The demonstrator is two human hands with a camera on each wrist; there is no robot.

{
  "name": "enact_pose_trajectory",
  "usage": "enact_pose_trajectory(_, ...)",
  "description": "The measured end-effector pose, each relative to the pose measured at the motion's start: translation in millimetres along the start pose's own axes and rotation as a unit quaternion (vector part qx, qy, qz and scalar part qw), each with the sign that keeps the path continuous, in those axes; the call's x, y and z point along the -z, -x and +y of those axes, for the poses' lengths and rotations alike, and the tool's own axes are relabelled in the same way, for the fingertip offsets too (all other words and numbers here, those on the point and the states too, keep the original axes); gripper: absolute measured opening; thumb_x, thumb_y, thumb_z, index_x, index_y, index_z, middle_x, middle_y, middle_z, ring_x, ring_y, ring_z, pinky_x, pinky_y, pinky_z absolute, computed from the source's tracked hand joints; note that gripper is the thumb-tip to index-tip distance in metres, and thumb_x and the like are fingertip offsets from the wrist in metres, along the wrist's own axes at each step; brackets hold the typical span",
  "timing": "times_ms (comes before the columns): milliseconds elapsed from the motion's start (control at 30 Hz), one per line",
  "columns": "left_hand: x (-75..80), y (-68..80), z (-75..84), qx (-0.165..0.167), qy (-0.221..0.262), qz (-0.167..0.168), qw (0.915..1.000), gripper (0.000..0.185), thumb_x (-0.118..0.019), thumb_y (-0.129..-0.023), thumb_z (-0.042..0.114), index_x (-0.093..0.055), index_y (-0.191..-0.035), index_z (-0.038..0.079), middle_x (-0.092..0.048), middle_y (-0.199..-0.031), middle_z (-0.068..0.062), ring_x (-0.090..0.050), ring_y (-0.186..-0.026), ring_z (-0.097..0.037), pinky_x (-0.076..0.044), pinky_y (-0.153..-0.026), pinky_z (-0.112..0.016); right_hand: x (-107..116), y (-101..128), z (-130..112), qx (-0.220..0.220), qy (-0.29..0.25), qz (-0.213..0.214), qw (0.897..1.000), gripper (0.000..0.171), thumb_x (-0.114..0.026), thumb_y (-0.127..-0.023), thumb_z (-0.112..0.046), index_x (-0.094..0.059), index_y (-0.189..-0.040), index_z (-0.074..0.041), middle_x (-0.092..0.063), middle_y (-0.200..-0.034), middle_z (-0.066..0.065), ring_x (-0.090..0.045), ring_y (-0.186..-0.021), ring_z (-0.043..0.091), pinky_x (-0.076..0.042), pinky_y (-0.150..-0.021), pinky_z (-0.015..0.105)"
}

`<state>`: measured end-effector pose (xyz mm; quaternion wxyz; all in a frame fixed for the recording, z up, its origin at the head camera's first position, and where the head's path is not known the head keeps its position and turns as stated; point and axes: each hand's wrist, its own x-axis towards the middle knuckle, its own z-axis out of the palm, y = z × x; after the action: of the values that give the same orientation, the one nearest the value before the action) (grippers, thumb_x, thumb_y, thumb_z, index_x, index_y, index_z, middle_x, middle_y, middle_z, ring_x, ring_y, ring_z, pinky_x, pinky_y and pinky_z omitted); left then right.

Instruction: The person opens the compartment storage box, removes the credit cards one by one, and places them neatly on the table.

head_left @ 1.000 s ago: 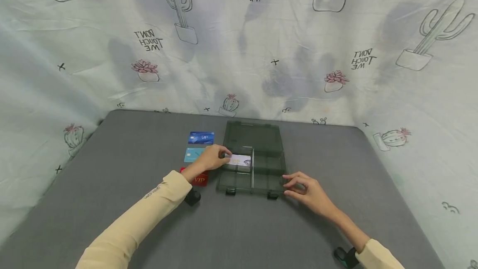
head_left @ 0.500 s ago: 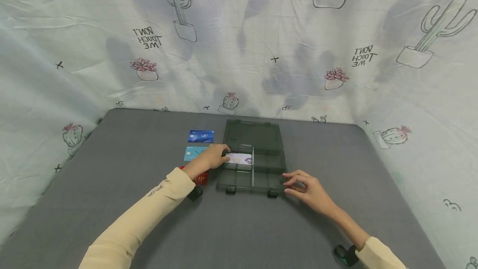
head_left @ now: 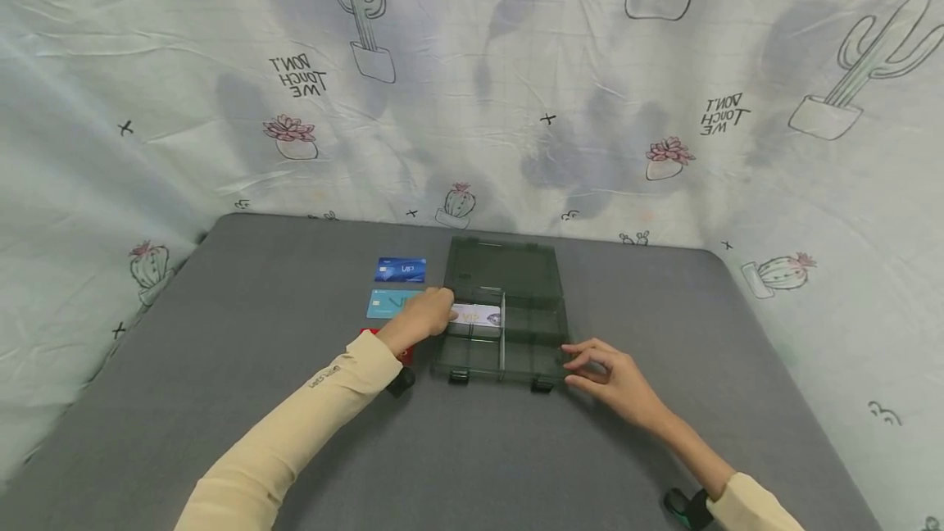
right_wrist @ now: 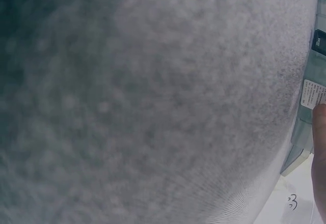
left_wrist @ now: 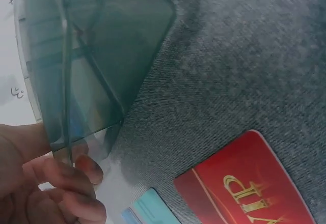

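Note:
A dark green translucent compartment box (head_left: 534, 360) lies with its lid (head_left: 504, 265) folded back. A white VIP card (head_left: 478, 315) lies in its upper left compartment, its left end beside my left hand (head_left: 426, 316). In the left wrist view, the curled fingers (left_wrist: 66, 178) of this hand grip the box's side wall near a corner. My right hand (head_left: 610, 375) rests its loosely bent fingers against the box's right side. Only one finger (right_wrist: 319, 142) of it shows in the right wrist view, touching the box by a white label (right_wrist: 313, 94).
Left of the box lie a dark blue card (head_left: 401, 270), a light blue card (head_left: 385, 303) and a red card (left_wrist: 249, 183), partly under my left wrist in the head view. The grey table (head_left: 472, 457) ends at a cactus-print curtain (head_left: 516, 146).
My left hand has shifted slightly around the left end of the white card, and its fingers curl down more. The right hand stays at the box's right side.

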<state>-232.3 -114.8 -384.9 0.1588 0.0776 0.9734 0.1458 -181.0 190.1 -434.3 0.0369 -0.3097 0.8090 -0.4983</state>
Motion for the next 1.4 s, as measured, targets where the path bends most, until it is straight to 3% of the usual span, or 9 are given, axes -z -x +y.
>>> enact_pose_trajectory(267,0.6,3.5,-5.8,0.003,0.054,0.058,0.9968,0.027,-0.059,-0.087,0.019,-0.060,-0.111,0.004,-0.052,-0.115,-0.018,-0.052,-0.101,-0.031,-0.047,-0.076,-0.043,0.7,-0.7,-0.5,0.010,-0.007,-0.001,1.000,0.013,-0.067,-0.078,-0.006,-0.064,-0.089,0.000,-0.055,-0.110,0.018,-0.055,-0.098,0.034,-0.050,-0.077,0.028)
enact_pose_trajectory(400,-0.9,6.6,-10.1,-0.010,0.087,0.117,0.9892,0.019,-0.063,-0.085,0.017,-0.065,-0.101,0.007,-0.048,-0.116,-0.018,-0.046,-0.104,-0.033,-0.041,-0.080,-0.044,0.9,0.2,-2.0,0.012,-0.004,0.001,1.000,0.013,-0.067,-0.079,-0.006,-0.064,-0.090,0.000,-0.055,-0.110,0.018,-0.056,-0.097,0.032,-0.050,-0.077,0.027)
enact_pose_trajectory(500,-3.5,7.0,-13.1,-0.039,0.108,0.162,0.9801,0.007,-0.065,-0.083,0.014,-0.065,-0.087,0.009,-0.051,-0.110,-0.016,-0.045,-0.100,-0.032,-0.038,-0.080,-0.044,0.7,1.9,-2.4,0.007,-0.004,0.002,1.000,0.013,-0.067,-0.079,-0.006,-0.064,-0.090,0.000,-0.055,-0.111,0.018,-0.058,-0.095,0.026,-0.050,-0.076,0.026)
enact_pose_trajectory(600,-5.7,7.3,-17.0,-0.073,0.132,0.183,0.9714,0.004,-0.064,-0.083,0.013,-0.062,-0.081,0.010,-0.057,-0.096,-0.010,-0.049,-0.090,-0.028,-0.037,-0.075,-0.041,0.3,2.9,-2.3,0.006,-0.006,0.002,1.000,0.014,-0.067,-0.079,-0.007,-0.064,-0.090,0.000,-0.055,-0.111,0.018,-0.059,-0.094,0.024,-0.050,-0.075,0.027)
enact_pose_trajectory(733,-7.0,6.2,-22.8,-0.141,0.177,0.200,0.9533,0.004,-0.060,-0.085,0.007,-0.058,-0.085,0.005,-0.060,-0.078,-0.006,-0.055,-0.074,-0.020,-0.042,-0.067,-0.034,-0.2,2.6,-2.7,0.009,-0.008,0.003,1.000,0.013,-0.067,-0.079,-0.007,-0.064,-0.090,0.001,-0.055,-0.111,0.018,-0.057,-0.097,0.030,-0.050,-0.076,0.027)
enact_pose_trajectory(800,-6.4,3.8,-24.8,-0.176,0.203,0.209,0.9405,0.003,-0.059,-0.086,0.004,-0.056,-0.086,0.002,-0.061,-0.076,-0.007,-0.057,-0.070,-0.018,-0.045,-0.064,-0.032,-0.3,2.3,-3.0,0.012,-0.010,0.004,1.000,0.013,-0.066,-0.079,-0.006,-0.064,-0.090,0.001,-0.055,-0.111,0.019,-0.055,-0.098,0.033,-0.050,-0.077,0.028)
enact_pose_trajectory(900,-5.0,-0.1,-24.7,-0.200,0.221,0.210,0.9311,0.003,-0.056,-0.088,0.003,-0.056,-0.090,0.002,-0.061,-0.078,-0.008,-0.056,-0.068,-0.017,-0.045,-0.062,-0.031,-0.1,1.7,-3.3,0.018,-0.013,0.007,1.000,0.013,-0.067,-0.078,-0.004,-0.063,-0.089,0.001,-0.055,-0.111,0.020,-0.055,-0.099,0.035,-0.050,-0.077,0.028)
enact_pose_trajectory(1233,-7.7,-8.9,-13.3,-0.188,0.220,0.187,0.9387,0.010,-0.052,-0.091,0.006,-0.060,-0.095,0.004,-0.064,-0.088,-0.007,-0.054,-0.070,-0.013,-0.046,-0.063,-0.026,-1.8,3.9,-1.9,0.018,-0.011,0.010,1.000,0.013,-0.067,-0.078,-0.004,-0.064,-0.090,-0.002,-0.055,-0.113,0.019,-0.055,-0.100,0.035,-0.050,-0.077,0.029)
enact_pose_trajectory(1400,-6.8,-8.3,-16.1,-0.173,0.230,0.127,0.9493,0.020,-0.062,-0.085,0.014,-0.063,-0.103,0.005,-0.064,-0.092,-0.007,-0.059,-0.066,-0.009,-0.048,-0.059,-0.023,-1.6,3.3,-1.4,0.017,-0.009,0.014,1.000,0.013,-0.067,-0.077,-0.003,-0.064,-0.090,-0.003,-0.054,-0.114,0.019,-0.055,-0.100,0.035,-0.050,-0.077,0.029)
